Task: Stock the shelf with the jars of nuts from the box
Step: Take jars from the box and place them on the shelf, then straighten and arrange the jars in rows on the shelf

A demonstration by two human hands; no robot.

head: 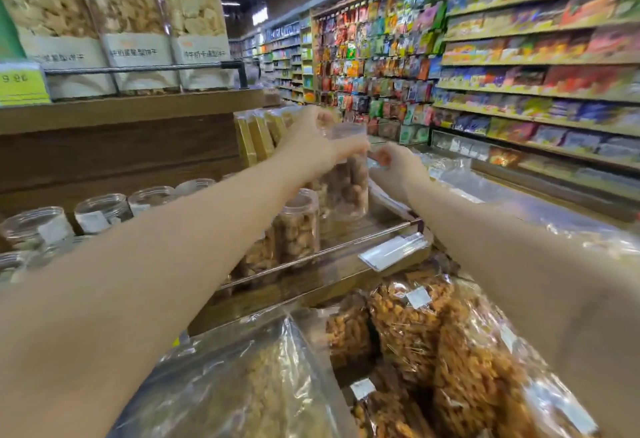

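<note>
Left hand [311,141] gripping jar [348,184] over shelf [294,290], right hand [394,169] just right of jar, fingers curled, hold unclear, row of jars [298,226] left.

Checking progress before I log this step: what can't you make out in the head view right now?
Box: outside the head view; remaining jars unknown.
Held jar in left hand: motion blur hides whether its base rests on the shelf.
Right hand: seen from behind, blurred; contact with the jar unclear.
Price tag: glare, text unreadable.
</note>
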